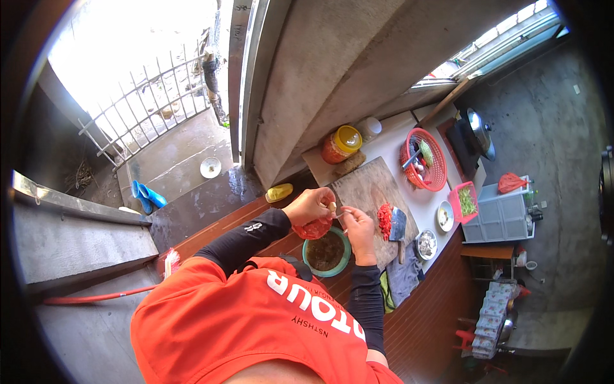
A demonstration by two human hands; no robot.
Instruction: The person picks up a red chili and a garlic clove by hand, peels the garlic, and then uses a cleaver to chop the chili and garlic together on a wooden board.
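My left hand (309, 206) pinches a small pale piece, perhaps a garlic clove (331, 206), between thumb and fingertips. Close beside it, the fingertips of my right hand (359, 233) are closed on a small whitish bit, too small to name. Below my left hand is a red plastic bag or container (314, 228), partly covered by the hand. Under both hands stands a light green basin (346, 261) with murky brown contents. Right of them, a wooden cutting board (357, 185) bears chopped red pieces (384, 221) and a cleaver (397, 224) lying against them.
A red plastic basket (443, 165) of vegetables, a pink basket (455, 211) of green strips and two bowls (444, 216) stand right of the board. A yellow-lidded jar (347, 138) and a sponge-like brown block (349, 163) sit behind it. A grey cloth (403, 276) hangs at the counter's edge.
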